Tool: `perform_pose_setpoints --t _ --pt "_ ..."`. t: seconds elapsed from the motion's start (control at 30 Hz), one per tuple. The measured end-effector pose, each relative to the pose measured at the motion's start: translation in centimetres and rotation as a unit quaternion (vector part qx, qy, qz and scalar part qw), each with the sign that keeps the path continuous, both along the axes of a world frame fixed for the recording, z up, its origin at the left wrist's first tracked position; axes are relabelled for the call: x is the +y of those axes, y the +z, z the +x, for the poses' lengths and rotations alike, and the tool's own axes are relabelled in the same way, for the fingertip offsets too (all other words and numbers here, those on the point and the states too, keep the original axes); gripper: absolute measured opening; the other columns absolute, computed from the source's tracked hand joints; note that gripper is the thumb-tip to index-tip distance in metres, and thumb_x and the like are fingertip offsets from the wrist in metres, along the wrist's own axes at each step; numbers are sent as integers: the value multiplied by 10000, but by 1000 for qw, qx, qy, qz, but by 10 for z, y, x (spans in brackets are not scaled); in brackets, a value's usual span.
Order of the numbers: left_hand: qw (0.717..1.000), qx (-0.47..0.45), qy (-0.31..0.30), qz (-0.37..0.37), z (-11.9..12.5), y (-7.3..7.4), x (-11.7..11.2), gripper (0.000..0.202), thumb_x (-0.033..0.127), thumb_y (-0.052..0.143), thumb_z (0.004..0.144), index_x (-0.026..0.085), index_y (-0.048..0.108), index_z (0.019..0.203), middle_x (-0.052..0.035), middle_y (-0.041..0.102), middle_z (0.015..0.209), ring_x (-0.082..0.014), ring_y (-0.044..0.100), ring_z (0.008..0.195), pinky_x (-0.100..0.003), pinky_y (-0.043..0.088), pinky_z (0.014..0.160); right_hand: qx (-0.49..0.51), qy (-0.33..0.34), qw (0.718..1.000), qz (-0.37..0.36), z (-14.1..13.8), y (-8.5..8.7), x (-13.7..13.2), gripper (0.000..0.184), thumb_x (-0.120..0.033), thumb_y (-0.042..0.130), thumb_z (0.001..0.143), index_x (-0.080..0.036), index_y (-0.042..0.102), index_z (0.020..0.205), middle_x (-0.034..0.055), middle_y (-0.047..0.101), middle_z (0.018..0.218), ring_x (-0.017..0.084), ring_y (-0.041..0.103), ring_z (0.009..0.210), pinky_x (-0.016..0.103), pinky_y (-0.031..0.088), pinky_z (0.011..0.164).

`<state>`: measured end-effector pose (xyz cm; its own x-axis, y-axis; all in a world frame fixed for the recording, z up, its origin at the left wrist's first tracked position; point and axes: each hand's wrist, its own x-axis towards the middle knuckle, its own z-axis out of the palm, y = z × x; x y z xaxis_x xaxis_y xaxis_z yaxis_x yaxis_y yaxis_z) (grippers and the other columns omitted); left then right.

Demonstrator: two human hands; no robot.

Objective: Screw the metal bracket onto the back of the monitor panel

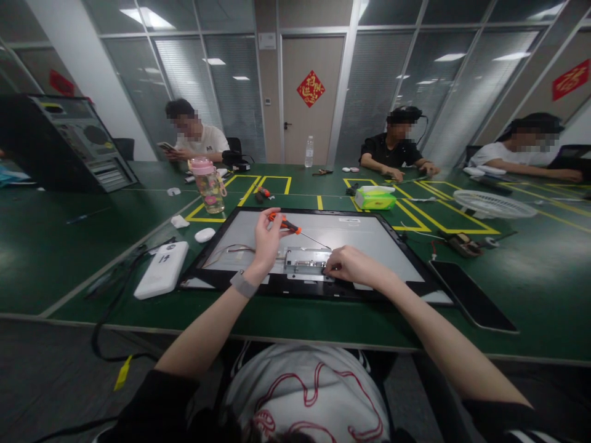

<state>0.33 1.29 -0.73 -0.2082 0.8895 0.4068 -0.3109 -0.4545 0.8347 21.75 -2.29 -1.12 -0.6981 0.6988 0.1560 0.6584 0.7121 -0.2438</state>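
Observation:
A monitor panel (369,237) lies face down on the green table, black frame around a grey metal back. My left hand (266,241) is closed around an orange-handled screwdriver (287,225), whose thin shaft slants right and down toward a small metal bracket (305,261) at the panel's near edge. My right hand (353,266) rests on the right end of that bracket, fingers pinched together on something too small to make out. A bundle of thin wires (228,250) runs across the panel to the left of my left hand.
A white box (162,269) and a white mouse (204,234) lie left of the panel; a black phone (471,295) lies right. Beyond it stand a pink-lidded bottle (209,184), a green tissue pack (375,197) and a fan grille (494,203). Three people sit across the table.

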Motion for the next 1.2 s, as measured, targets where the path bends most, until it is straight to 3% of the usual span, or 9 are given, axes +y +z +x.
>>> perform_pose_setpoints --t 0.27,0.43,0.63,0.77,0.93,1.2 --pt "998 58 4 29 2 -1 -4 249 333 624 807 177 545 985 -24 551 905 -121 632 718 -311 612 625 17 3 999 -34 4 -2 2 210 -103 575 746 -178 760 812 39 732 744 135 637 631 213 425 633" --pt "996 79 4 46 3 0 -7 251 335 615 819 182 539 1003 -27 542 917 -130 638 712 -314 610 637 36 4 998 -43 4 -3 1 193 -117 576 731 -170 732 831 7 675 636 99 538 517 198 363 541" --pt "993 103 17 64 4 4 -12 218 316 617 823 189 551 987 -21 546 893 -125 628 702 -285 597 629 50 0 997 -58 4 -5 5 145 -133 591 739 -170 716 802 -1 649 631 97 522 540 200 356 567" --pt "988 128 25 86 6 3 -14 206 307 618 825 192 584 992 -30 565 899 -127 619 724 -274 590 643 58 -29 996 -64 4 -4 5 34 -137 619 720 -164 605 735 -44 535 557 83 461 507 187 295 522" --pt "982 154 18 111 7 3 -19 176 288 606 835 194 610 983 -34 591 891 -112 606 719 -243 571 666 66 -48 994 -67 5 -7 6 209 -183 648 704 -184 441 677 -75 428 551 74 400 501 185 234 494" --pt "970 208 1 125 6 0 -20 198 291 586 849 199 612 1022 -49 585 915 -130 602 748 -245 564 640 82 -44 992 -89 6 -9 9 227 -220 615 717 -189 398 658 -77 407 547 74 376 502 197 229 508"
